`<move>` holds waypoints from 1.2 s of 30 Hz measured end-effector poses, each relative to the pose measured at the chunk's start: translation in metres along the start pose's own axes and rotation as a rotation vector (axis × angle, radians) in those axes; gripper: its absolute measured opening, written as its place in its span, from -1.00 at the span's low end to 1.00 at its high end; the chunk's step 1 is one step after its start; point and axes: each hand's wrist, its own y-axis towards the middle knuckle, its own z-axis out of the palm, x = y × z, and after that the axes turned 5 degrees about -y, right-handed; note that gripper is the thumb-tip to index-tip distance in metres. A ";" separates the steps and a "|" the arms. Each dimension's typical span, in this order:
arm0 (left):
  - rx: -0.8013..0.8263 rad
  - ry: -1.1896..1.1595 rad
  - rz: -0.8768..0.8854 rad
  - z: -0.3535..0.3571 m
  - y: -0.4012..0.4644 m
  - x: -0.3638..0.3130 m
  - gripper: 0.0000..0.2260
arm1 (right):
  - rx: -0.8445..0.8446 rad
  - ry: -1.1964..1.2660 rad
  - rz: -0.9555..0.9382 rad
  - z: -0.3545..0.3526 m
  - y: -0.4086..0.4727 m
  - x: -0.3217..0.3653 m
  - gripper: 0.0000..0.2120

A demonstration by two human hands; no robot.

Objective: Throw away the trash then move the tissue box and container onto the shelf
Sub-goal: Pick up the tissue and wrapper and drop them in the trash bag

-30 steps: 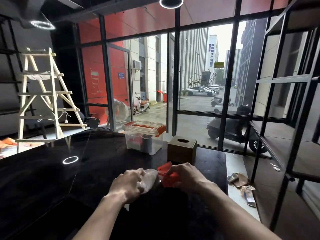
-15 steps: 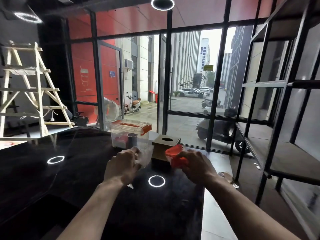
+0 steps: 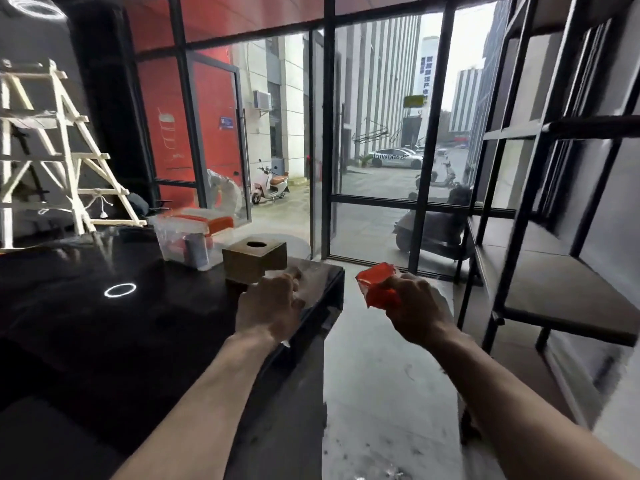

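My right hand (image 3: pixel 417 308) is closed around a crumpled red wrapper (image 3: pixel 378 287), held in the air past the right end of the black counter (image 3: pixel 104 327). My left hand (image 3: pixel 272 304) grips a clear crumpled plastic wrapper (image 3: pixel 313 271) over the counter's right corner. A brown cube tissue box (image 3: pixel 254 259) with a round top hole stands on the counter just beyond my left hand. Behind it to the left stands a clear plastic container (image 3: pixel 190 240) with an orange-clipped lid. A black metal shelf (image 3: pixel 554 278) stands at the right.
A wooden stepladder (image 3: pixel 59 150) leans at the far left behind the counter. Glass walls and a glass door (image 3: pixel 221 140) close the far side. A strip of grey concrete floor (image 3: pixel 381 393) runs between the counter and the shelf.
Both hands have lifted off the counter with the trash and moved apart. The view has swung to the right, so my right hand now hangs over the floor beside the counter.
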 end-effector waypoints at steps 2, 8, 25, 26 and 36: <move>0.012 -0.011 -0.017 0.023 -0.003 -0.010 -0.69 | 0.026 0.001 0.020 0.011 -0.005 -0.020 -0.63; 0.116 -0.089 -0.022 0.097 -0.025 -0.007 -0.68 | 0.134 -0.005 0.050 0.066 -0.015 -0.051 -0.57; 0.509 -0.075 -0.248 0.392 -0.168 0.147 -0.64 | 0.685 0.045 0.182 0.394 -0.150 -0.104 -0.65; 0.524 -0.065 -0.276 0.412 -0.183 0.156 -0.64 | 0.705 0.044 0.187 0.416 -0.163 -0.111 -0.66; 0.821 0.077 -0.432 0.600 -0.324 0.219 -0.52 | 0.942 0.014 0.245 0.584 -0.302 -0.170 -0.68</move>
